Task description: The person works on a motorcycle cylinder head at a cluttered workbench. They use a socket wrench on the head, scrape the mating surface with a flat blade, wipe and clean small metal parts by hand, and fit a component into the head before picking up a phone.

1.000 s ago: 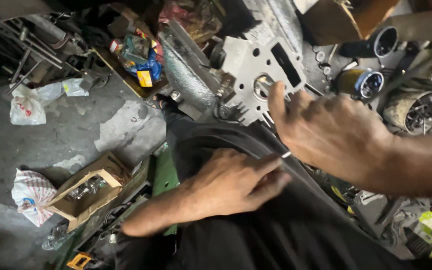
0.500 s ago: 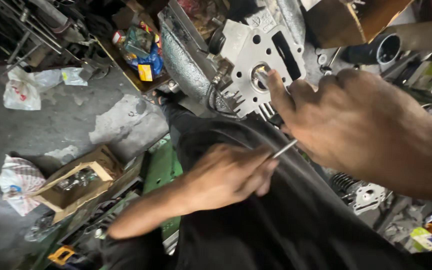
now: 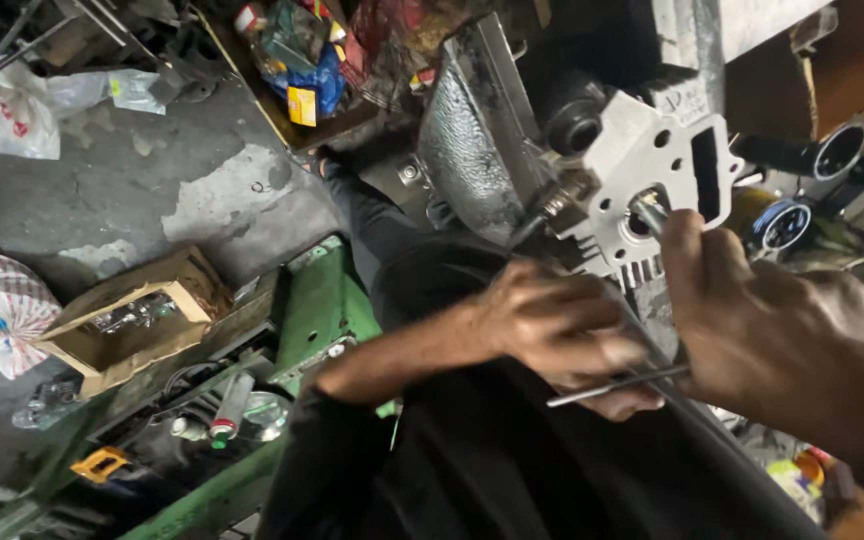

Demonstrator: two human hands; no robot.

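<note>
Our left hand is curled closed around a thin metal rod, which sticks out from under the fingers and points to the right, toward our other hand. Our right hand is closed too, its thumb and fingers pinched on a small metal piece that sits at a round hole in the pale grey engine part. That engine part stands just beyond both hands, on the far right of the scene, with cooling fins along its lower edge and a rough cast housing touching it on its left. Below our hands lies dark cloth. To the near left we see a green metal frame, and just left of it an open cardboard box resting on the stained concrete floor.
</note>
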